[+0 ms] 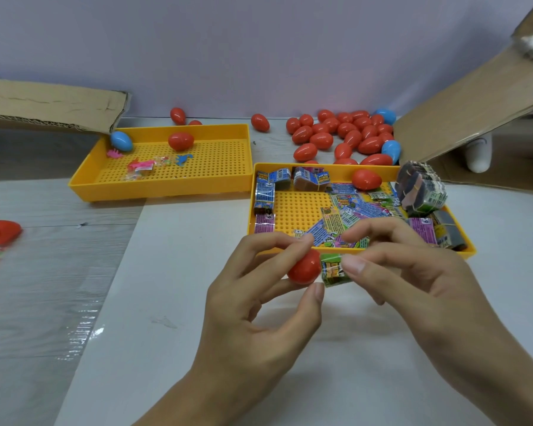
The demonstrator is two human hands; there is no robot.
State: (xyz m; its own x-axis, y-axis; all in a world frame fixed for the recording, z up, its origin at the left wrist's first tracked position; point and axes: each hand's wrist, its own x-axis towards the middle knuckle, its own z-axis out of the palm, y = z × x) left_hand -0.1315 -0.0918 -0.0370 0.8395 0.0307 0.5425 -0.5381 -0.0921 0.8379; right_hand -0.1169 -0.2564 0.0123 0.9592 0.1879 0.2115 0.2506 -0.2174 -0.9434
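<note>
My left hand (259, 305) pinches a red plastic egg (303, 267) between thumb and fingertips, just in front of the right yellow tray (462, 241). My right hand (413, 272) pinches a small green printed packet (334, 270) that touches the egg's right side. Both are held above the white table, near the tray's front edge.
The right tray holds folded printed packets (348, 210), bundled stacks (419, 189) and a red egg (366, 179). A left yellow tray (83, 182) holds a blue egg (121, 141), a red egg (180, 141) and small toys (142, 167). Several red and blue eggs (345, 135) lie behind. Cardboard flaps (474, 112) stand at both sides. An open red half-shell (2, 232) lies at far left.
</note>
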